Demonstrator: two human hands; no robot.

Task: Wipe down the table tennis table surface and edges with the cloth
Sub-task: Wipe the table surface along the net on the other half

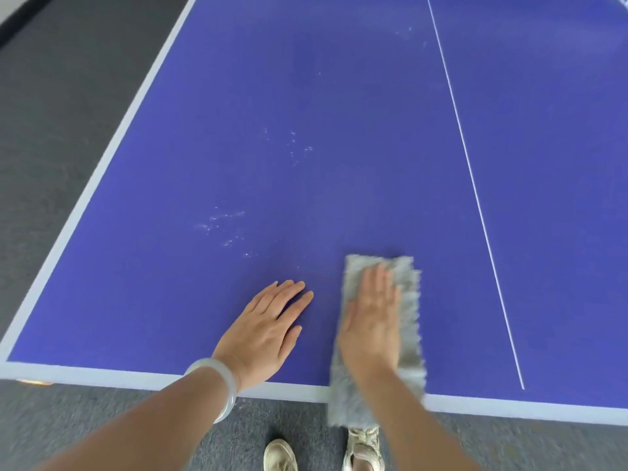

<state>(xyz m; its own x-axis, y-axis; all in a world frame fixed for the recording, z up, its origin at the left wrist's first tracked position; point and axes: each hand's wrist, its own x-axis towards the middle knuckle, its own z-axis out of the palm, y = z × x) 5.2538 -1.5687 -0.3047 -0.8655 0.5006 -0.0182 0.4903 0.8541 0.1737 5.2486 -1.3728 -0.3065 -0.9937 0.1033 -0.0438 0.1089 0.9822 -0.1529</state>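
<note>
**Q:** Which items were hidden, cut off or unclear?

**A:** The right hand (373, 328) covered the middle of the grey cloth (409, 334), and the cloth's outline was blurred. The cloth's near end hung over the end edge of the table tennis table (306, 130) and overlapped the top of the right shoe (363, 450). The table's far end and right side ran out of view. A small orange item (34, 382) below the near edge could not be identified. Neither could a pale blur (620, 1) at the top right corner.

**Q:** What was the state of each hand?

**A:** The left hand (268, 331) lay palm down on the blue surface with its fingers straight and close together. It was just beside the cloth and apart from it. The right hand lay flat with straight fingers and pressed the cloth onto the surface near the end edge. Neither hand pinched anything.

**Q:** What was the count per item?

**A:**
- Hands: two.
- Cloth: one.
- Pale bangle (221, 379): one, on the left wrist.
- Shoes: two, counting the left shoe (280, 455). Both stood on the grey carpet (51, 113) and were cut by the bottom edge.
- Thin white centre line (475, 198): one.
- Scatters of white specks: three. The near scatter (224, 229) lay ahead of the left hand, the middle scatter (292, 147) beyond it, and the far scatter (407, 32) beside the line.
</note>
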